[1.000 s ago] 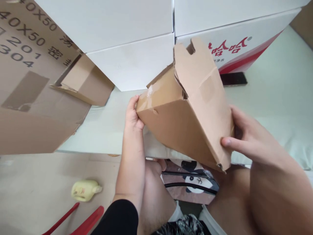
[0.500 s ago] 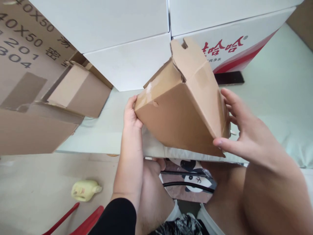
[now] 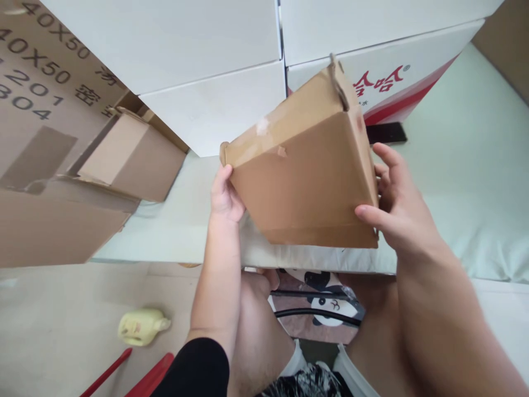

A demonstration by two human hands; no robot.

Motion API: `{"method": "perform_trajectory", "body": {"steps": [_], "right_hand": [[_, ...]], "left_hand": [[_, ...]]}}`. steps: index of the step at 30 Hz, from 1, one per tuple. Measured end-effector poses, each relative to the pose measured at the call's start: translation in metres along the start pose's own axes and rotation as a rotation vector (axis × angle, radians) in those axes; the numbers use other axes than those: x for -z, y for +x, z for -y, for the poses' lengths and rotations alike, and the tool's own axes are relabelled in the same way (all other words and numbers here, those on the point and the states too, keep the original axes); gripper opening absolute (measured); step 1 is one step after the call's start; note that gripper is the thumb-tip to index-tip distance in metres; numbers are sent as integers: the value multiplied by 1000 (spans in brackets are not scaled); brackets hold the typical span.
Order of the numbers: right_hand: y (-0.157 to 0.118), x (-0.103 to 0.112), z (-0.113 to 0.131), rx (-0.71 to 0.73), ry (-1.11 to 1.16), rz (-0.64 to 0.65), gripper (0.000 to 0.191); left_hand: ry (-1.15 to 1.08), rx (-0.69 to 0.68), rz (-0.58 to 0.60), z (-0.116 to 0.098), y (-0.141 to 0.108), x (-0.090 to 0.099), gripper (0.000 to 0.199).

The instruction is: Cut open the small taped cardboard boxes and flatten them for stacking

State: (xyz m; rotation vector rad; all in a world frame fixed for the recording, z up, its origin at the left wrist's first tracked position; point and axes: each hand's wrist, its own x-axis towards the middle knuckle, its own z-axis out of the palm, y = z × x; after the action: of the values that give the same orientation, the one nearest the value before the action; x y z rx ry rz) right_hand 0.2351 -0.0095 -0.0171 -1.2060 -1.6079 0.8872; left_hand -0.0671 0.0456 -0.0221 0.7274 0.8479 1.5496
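Note:
A brown cardboard box (image 3: 308,176) is held up, tilted, over the pale green cloth surface (image 3: 450,182). My left hand (image 3: 225,196) grips its left end, with the thumb on the near face and the other fingers partly hidden behind. At the right end, my right hand (image 3: 394,196) is closed on the box's edge, thumb in front and fingers along the side. Torn tape marks show along the box's upper edge, and a flap stands up at its top right corner.
White cartons (image 3: 215,110) are stacked behind, one with red lettering. A black phone (image 3: 386,133) lies beside them. Brown cartons (image 3: 136,154) stand at the left. On the floor are a yellow bottle (image 3: 142,326) and a red object (image 3: 151,377).
The box has turned so its broad face points more toward me and its right flap is seen edge-on. My right hand has moved slightly left and up, closing in on the box's side.

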Motion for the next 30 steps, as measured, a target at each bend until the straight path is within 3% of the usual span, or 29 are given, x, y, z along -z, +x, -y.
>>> {"method": "perform_trajectory", "body": {"steps": [4, 7, 11, 14, 18, 23, 28, 30], "right_hand": [[7, -2, -10, -118, 347, -27, 96], [10, -4, -15, -160, 434, -42, 86], [11, -6, -17, -269, 551, -109, 66], [11, -8, -15, -263, 619, -132, 61], [12, -16, -14, -155, 478, -69, 67], [9, -20, -15, -23, 252, -134, 70], [8, -16, -11, 54, -8, -307, 62], [8, -14, -6, 71, -93, -408, 47]], "left_hand": [[60, 115, 92, 2, -7, 2, 50], [114, 238, 134, 1, -13, 0, 53], [70, 316, 30, -4, -12, -1, 48], [23, 330, -80, -5, -3, 3, 40], [23, 349, -132, -1, 5, 7, 37], [52, 373, -98, 1, 4, 3, 35], [99, 410, -41, -4, -3, -6, 40], [119, 401, -20, -4, -4, -6, 42]]}}
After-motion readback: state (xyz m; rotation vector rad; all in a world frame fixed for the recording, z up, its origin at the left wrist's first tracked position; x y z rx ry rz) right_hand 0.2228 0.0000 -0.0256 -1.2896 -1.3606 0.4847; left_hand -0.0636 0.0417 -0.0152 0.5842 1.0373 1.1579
